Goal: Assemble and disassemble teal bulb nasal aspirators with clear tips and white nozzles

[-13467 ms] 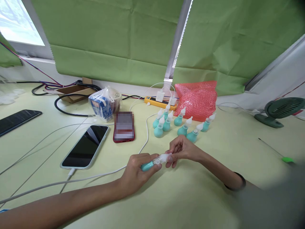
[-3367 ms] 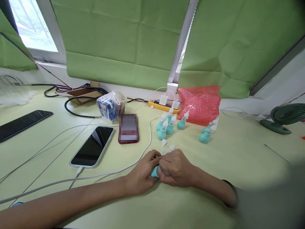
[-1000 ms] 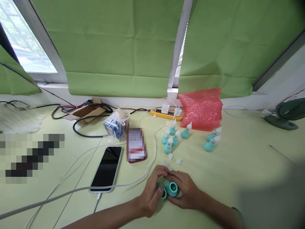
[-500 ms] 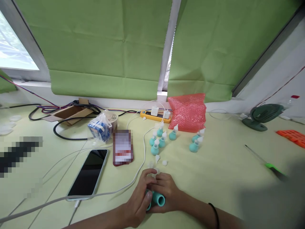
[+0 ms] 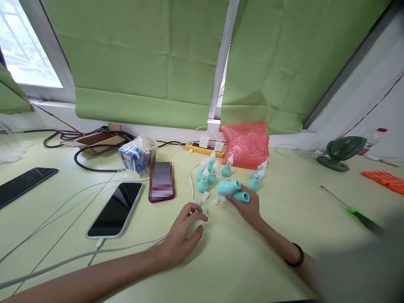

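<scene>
Two teal rubber bulbs [image 5: 227, 187] with open necks are gripped in my right hand [image 5: 249, 206], lifted above the table. My left hand [image 5: 184, 233] is open, its fingers apart over small clear plastic pieces [image 5: 204, 209]; contact with them is hard to make out. Just beyond lie a white pointed tip [image 5: 206, 196] and a small white piece [image 5: 215, 201]. Several teal bulbs with white tips, nasal aspirators by their look [image 5: 203, 182], stand upright farther back. Another group of these aspirators [image 5: 254, 182] is behind my right hand.
A white cable [image 5: 139, 246] crosses beneath my left wrist to a phone [image 5: 115, 210]. A red-cased phone [image 5: 161, 182], a bagged blue package [image 5: 135, 158], a yellow power strip [image 5: 202, 149] and a pink bubble-wrap bag [image 5: 246, 145] lie behind. Rightward are a screwdriver [image 5: 353, 210] and green fan [image 5: 342, 151].
My hands have come apart. My right hand has moved forward and right with the two bulbs; my left hand has let go of them and opened over the clear pieces.
</scene>
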The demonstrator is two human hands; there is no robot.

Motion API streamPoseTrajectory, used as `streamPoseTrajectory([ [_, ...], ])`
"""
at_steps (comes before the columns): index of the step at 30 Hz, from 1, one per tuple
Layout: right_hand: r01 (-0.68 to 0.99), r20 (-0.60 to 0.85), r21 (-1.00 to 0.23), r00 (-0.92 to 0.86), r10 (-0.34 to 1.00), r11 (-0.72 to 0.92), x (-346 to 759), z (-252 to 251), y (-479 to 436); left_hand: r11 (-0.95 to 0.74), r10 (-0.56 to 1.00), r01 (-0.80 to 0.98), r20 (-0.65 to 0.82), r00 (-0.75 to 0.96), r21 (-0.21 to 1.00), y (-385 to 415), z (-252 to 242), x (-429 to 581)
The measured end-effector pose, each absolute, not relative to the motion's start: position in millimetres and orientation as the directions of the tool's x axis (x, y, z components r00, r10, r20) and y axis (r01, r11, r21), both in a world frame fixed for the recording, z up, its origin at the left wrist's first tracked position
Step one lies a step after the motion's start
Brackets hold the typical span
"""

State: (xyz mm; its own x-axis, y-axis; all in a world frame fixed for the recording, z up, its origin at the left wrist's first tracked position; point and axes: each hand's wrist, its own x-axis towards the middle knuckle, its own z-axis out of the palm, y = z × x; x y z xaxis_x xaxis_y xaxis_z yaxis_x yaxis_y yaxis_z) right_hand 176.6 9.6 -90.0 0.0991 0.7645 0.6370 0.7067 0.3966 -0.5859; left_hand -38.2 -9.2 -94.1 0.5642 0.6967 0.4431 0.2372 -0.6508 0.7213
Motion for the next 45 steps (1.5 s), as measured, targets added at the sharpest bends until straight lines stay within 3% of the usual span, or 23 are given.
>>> streamPoseTrajectory([
  [5,0.802,0.469,-0.535,0.021,0.883,0.265,212,-106,40,-0.728,0.659,0.38,0.427,0.62,0.571,-10,-103,-34],
  [17,0.827,0.456,-0.504,0.009,0.89,0.25,217,-114,40,-0.74,0.656,0.464,0.368,0.659,0.487,7,-111,-26],
  [23,0.842,0.472,-0.486,0.029,0.881,0.233,219,-116,39,-0.774,0.632,0.505,0.411,0.657,0.383,15,-115,-25],
  [28,0.893,0.596,-0.399,0.079,0.799,0.209,217,-113,36,-0.772,0.636,0.51,0.429,0.642,0.379,10,-112,-25],
  [32,0.939,0.73,-0.303,0.118,0.673,0.164,217,-108,31,-0.687,0.727,0.647,0.304,0.616,0.332,7,-107,-25],
  [34,0.949,0.821,-0.212,0.044,0.569,0.233,214,-106,26,-0.663,0.749,0.69,0.251,0.613,0.292,8,-107,-25],
  [36,0.918,0.852,-0.072,-0.147,0.502,0.391,206,-103,18,-0.664,0.748,0.695,0.241,0.618,0.276,9,-107,-25],
  [38,0.822,0.75,0.05,-0.406,0.521,0.568,193,-100,10,-0.669,0.743,0.691,0.244,0.623,0.272,9,-108,-24],
  [40,0.743,0.545,0.064,-0.585,0.6,0.666,179,-97,1,-0.672,0.74,0.689,0.248,0.625,0.271,9,-107,-24],
  [42,0.738,0.407,-0.02,-0.61,0.68,0.674,168,-95,-4,-0.669,0.744,0.688,0.251,0.62,0.283,8,-107,-25],
  [45,0.743,0.352,-0.197,-0.555,0.754,0.639,162,-98,-4,-0.659,0.752,0.688,0.24,0.614,0.303,9,-108,-25],
])
